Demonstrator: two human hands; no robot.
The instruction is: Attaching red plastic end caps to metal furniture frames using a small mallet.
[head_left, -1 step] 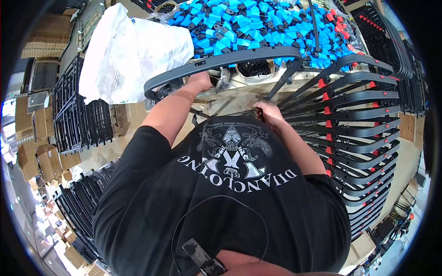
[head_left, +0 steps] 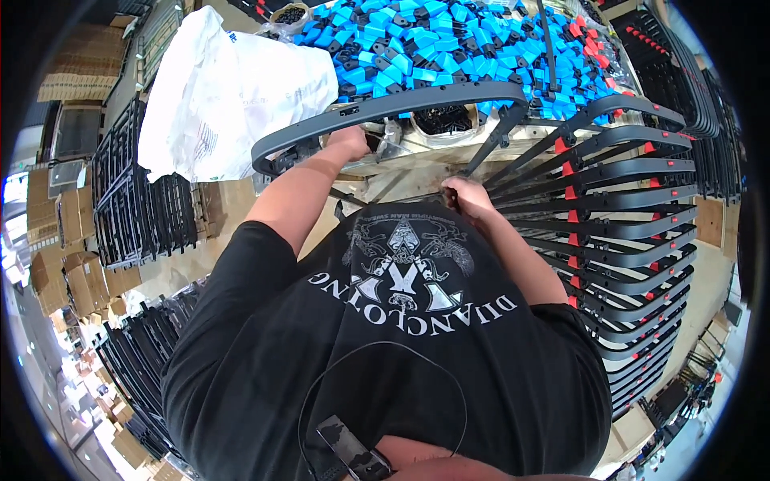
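Note:
A dark grey curved metal frame [head_left: 393, 104] arches across the near edge of the worktable in front of me. Beneath its arch, my left hand [head_left: 350, 143] reaches in at the table edge, beside a clear plastic bag [head_left: 391, 138]. The fingers there are mostly hidden, so their grip does not show. Close to my shirt, my right hand [head_left: 468, 197] is closed with curled fingers, near the lower end of the frame's right leg. What it holds, if anything, is hidden.
Blue and black plastic caps [head_left: 449, 48] are heaped on the table. An open container of small black parts [head_left: 445, 120] stands behind the frame. At left bulges a white sack [head_left: 241, 96]. Similar curved frames with red pieces [head_left: 618, 172] are stacked closely at right; black frames [head_left: 136, 192] stand at left.

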